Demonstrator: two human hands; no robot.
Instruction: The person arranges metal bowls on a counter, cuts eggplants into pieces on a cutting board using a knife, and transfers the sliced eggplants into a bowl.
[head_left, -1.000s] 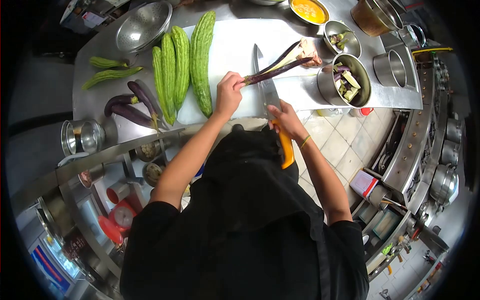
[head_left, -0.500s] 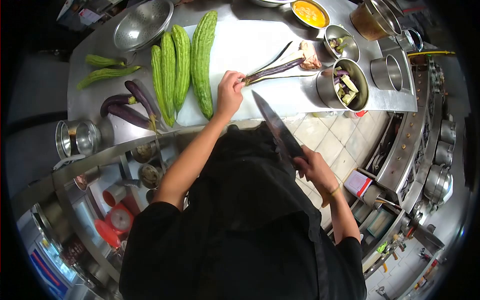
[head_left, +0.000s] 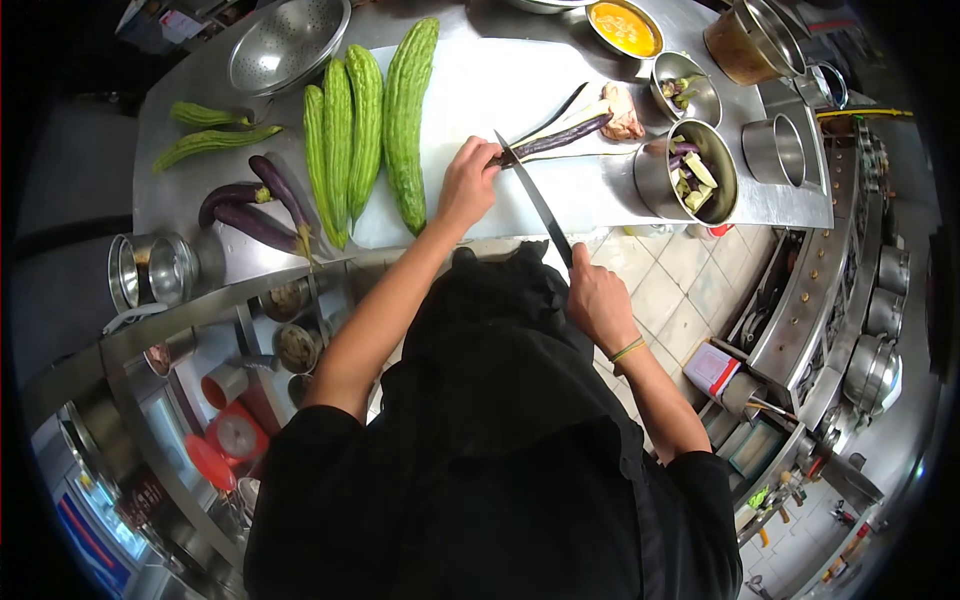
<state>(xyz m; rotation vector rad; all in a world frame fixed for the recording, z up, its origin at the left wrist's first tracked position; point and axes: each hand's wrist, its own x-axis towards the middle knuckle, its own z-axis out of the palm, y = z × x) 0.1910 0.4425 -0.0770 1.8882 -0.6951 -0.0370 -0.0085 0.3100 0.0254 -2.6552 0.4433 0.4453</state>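
My left hand (head_left: 470, 185) has its fingers closed on the near end of a purple eggplant (head_left: 568, 134) split into long strips, which lies on the white cutting board (head_left: 475, 85). In my right hand (head_left: 602, 300) is the handle of a large kitchen knife (head_left: 541, 208). Its blade stands edge-on across the eggplant, just beside my left fingertips; whether it has cut in cannot be seen. At the strips' far end lies a pale pinkish-brown lump (head_left: 623, 112). A steel pot (head_left: 655, 183) to the right holds cut eggplant pieces (head_left: 695, 180).
Long green gourds (head_left: 408, 130) lie along the board's left side. Whole eggplants (head_left: 255, 225), smaller green gourds (head_left: 218, 143) and a colander (head_left: 285, 50) are farther left. Right and back stand a bowl of stem ends (head_left: 683, 90), a bowl of orange liquid (head_left: 627, 30) and pots (head_left: 773, 150).
My right hand has moved up and left, bringing the knife blade from beside the board onto the eggplant near my left fingers. My left hand has shifted slightly right along the eggplant's end.
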